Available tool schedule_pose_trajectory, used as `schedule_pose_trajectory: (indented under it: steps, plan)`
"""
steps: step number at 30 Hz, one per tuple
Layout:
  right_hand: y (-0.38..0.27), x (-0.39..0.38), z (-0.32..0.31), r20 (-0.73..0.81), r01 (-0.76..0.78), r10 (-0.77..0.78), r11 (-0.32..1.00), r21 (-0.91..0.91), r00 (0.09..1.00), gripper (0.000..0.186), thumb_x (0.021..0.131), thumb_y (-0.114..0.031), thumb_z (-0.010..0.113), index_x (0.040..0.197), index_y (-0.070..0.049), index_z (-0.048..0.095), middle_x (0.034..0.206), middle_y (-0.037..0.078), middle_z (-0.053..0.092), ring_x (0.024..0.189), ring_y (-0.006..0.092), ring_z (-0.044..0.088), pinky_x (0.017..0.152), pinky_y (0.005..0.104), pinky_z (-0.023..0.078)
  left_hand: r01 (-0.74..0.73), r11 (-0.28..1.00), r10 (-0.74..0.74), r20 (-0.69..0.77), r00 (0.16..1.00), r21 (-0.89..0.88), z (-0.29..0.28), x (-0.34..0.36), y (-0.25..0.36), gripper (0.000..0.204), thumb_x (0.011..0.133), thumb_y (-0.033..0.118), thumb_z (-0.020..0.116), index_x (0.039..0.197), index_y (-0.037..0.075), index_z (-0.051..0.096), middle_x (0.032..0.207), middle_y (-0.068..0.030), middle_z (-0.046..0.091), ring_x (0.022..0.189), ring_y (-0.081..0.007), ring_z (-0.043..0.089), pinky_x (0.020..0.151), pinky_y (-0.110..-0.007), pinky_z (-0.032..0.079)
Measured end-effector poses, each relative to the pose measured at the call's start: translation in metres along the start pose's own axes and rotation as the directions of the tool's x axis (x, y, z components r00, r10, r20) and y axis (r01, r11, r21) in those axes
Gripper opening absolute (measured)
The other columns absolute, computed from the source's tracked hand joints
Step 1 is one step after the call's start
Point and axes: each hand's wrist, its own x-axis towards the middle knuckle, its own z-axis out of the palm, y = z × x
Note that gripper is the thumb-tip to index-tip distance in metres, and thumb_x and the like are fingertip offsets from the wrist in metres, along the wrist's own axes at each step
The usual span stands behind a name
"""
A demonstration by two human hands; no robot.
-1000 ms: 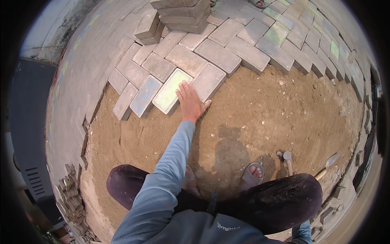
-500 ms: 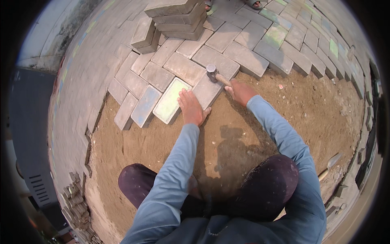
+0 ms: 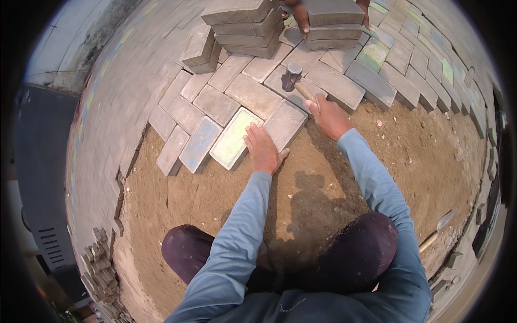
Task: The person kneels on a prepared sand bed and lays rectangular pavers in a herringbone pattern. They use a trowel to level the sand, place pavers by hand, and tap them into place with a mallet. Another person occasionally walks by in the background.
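Hammer (image 3: 291,81) over pavers (image 3: 217,104), block stacks (image 3: 245,29) beyond

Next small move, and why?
Probably a light tap with the hammer on the yellow-green paver, on the part the left hand leaves bare. The right hand already has a grip on the handle, the hammer head shows over the pavers beyond, and the left fingers lie on this paver's right edge, so the blow should stay clear of them.
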Motion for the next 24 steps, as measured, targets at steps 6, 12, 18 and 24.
schedule_pose_trajectory:
  steps: [6,12,18,24]
  plan:
    - [0.039,0.032,0.028,0.046,-0.049,0.059,0.981,-0.189,0.997,0.049,0.107,-0.047,0.043,0.118,-0.001,0.053,0.105,0.029,0.070,0.100,0.0459,0.068,0.085,0.0558,0.052,0.003,1.000,-0.003,0.037,0.999,-0.007,-0.005,0.000,0.018,0.125,0.077,0.060,0.081,0.151,-0.018,0.018,0.160,-0.0397,0.015,0.151,-0.0539,0.011,0.123,-0.061,0.012]
    - [-0.005,0.040,0.012,0.101,-0.041,0.054,0.991,-0.127,0.993,0.049,0.107,-0.047,0.043,0.123,-0.002,0.053,0.110,0.027,0.070,0.105,0.0444,0.067,0.090,0.0547,0.052,0.025,1.000,-0.025,0.032,0.999,-0.016,-0.003,-0.003,0.000,0.124,0.076,0.061,0.080,0.151,-0.017,0.019,0.160,-0.0400,0.014,0.151,-0.0538,0.011,0.123,-0.060,0.013]
    - [0.023,0.050,0.022,0.117,-0.142,0.160,0.979,-0.149,0.980,0.055,0.106,-0.050,0.043,0.124,0.000,0.054,0.116,0.030,0.067,0.112,0.0448,0.065,0.094,0.0543,0.049,0.026,0.999,-0.027,0.074,0.997,0.020,-0.008,-0.001,0.009,0.126,0.077,0.063,0.078,0.152,-0.017,0.016,0.161,-0.0391,0.011,0.152,-0.0525,0.008,0.124,-0.059,0.011]
    - [0.107,-0.035,0.048,0.089,-0.122,0.093,0.900,0.419,0.992,0.053,0.103,-0.056,0.050,0.105,-0.004,0.057,0.074,0.011,0.058,0.060,0.0231,0.056,0.055,0.0381,0.044,0.028,0.999,-0.010,0.450,0.893,-0.033,-0.063,0.045,0.002,0.099,0.081,0.067,0.072,0.144,-0.005,0.047,0.149,-0.0297,0.044,0.143,-0.0427,0.039,0.116,-0.054,0.033]
